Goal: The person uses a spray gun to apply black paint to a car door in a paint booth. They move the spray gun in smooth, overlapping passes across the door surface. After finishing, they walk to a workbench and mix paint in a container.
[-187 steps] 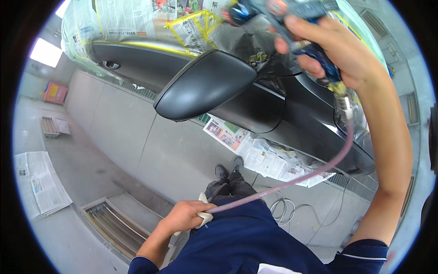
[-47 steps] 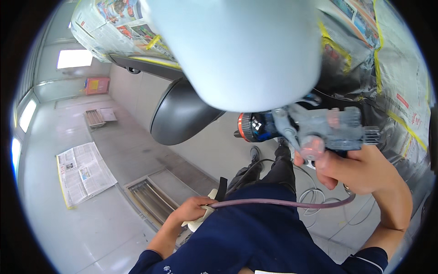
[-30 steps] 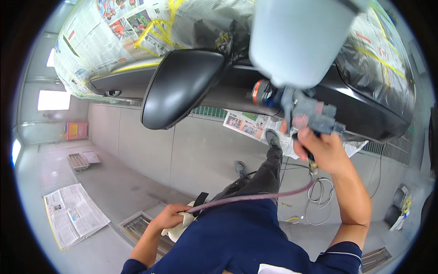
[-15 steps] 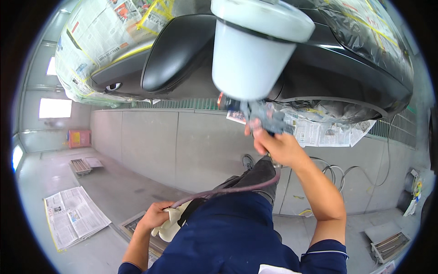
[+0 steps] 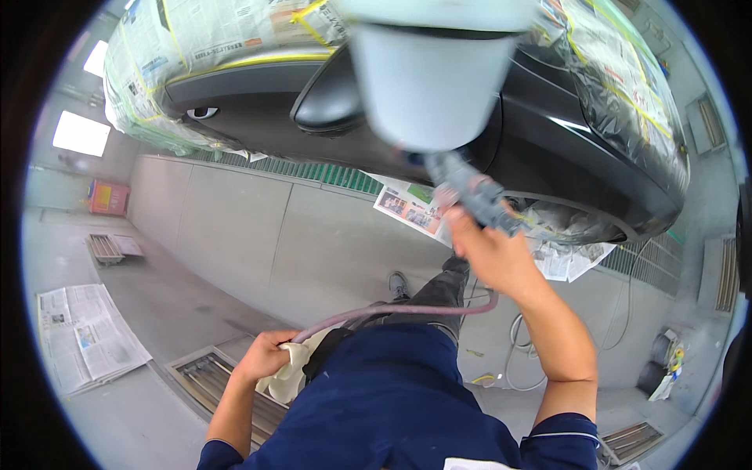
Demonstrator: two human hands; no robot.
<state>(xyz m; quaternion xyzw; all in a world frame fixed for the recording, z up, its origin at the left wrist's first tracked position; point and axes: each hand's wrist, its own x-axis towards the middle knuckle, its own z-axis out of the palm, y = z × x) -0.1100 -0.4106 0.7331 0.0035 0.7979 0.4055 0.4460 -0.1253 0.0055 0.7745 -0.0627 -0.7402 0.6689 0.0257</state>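
Note:
My right hand [image 5: 489,258] is closed on a grey spray gun [image 5: 470,192] with a large white translucent cup [image 5: 431,82] on top, held in front of a dark car panel [image 5: 560,149]. The gun is blurred. The cup partly covers a black side mirror [image 5: 321,102]. A pinkish hose [image 5: 388,310] curves from below the gun across my waist to my left hand [image 5: 262,360], which is closed on it together with a cream cloth [image 5: 290,372] at my left hip. Newspaper masking [image 5: 204,27] with yellow tape covers the car's upper parts.
Newspaper sheets [image 5: 411,207] lie under the car by a green grating [image 5: 329,176]. Coiled hose [image 5: 517,337] lies on the floor. At left are a pink box [image 5: 108,196], a newspaper pile [image 5: 86,333] and a floor vent [image 5: 227,388]. More items [image 5: 662,364] stand at lower right.
Since six seconds ago, the gun has moved from upper right toward the middle. In the last second it shifted left, and more of the mirror is now covered by the cup.

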